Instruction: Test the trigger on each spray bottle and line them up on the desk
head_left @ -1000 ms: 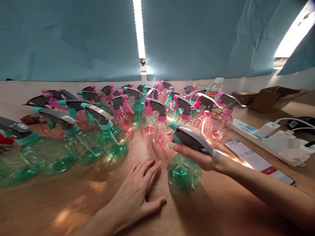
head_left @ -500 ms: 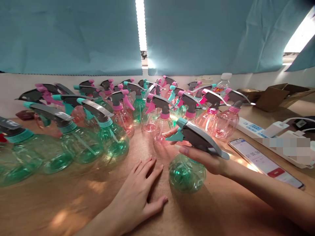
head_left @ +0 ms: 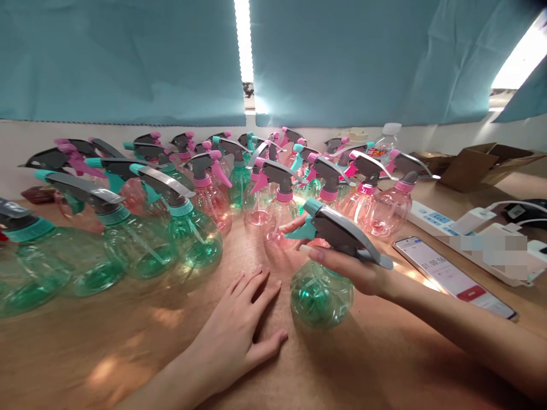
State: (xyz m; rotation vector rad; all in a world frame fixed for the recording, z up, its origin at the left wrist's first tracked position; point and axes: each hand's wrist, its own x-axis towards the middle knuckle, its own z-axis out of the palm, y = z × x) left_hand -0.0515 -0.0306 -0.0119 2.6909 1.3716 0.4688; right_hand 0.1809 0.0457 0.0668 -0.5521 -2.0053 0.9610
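Note:
My right hand (head_left: pixel 363 272) is wrapped round the neck of a green spray bottle (head_left: pixel 320 296) with a grey and teal trigger head. The thumb lies along the near side below the teal trigger; the other fingers are mostly hidden behind the head. This bottle stands nearly upright at the middle of the table. My left hand (head_left: pixel 239 327) lies flat on the tabletop to its left, fingers spread, holding nothing. Left of that hand stand several green spray bottles (head_left: pixel 194 239). Beyond both hands is a group of pink spray bottles (head_left: pixel 282 222), with some green ones among them.
A phone (head_left: pixel 453 273) showing a timer lies right of the held bottle, under a white power strip (head_left: pixel 431 219) with plugs and cables. An opened cardboard box (head_left: pixel 474 165) sits at the back right. Behind the bottles are a clear capped bottle (head_left: pixel 390 136) and a blue-green curtain (head_left: pixel 363 62).
The whole view has shifted slightly, so everything sits a little higher and further left. Both hands keep their poses, and the right still holds the green spray bottle.

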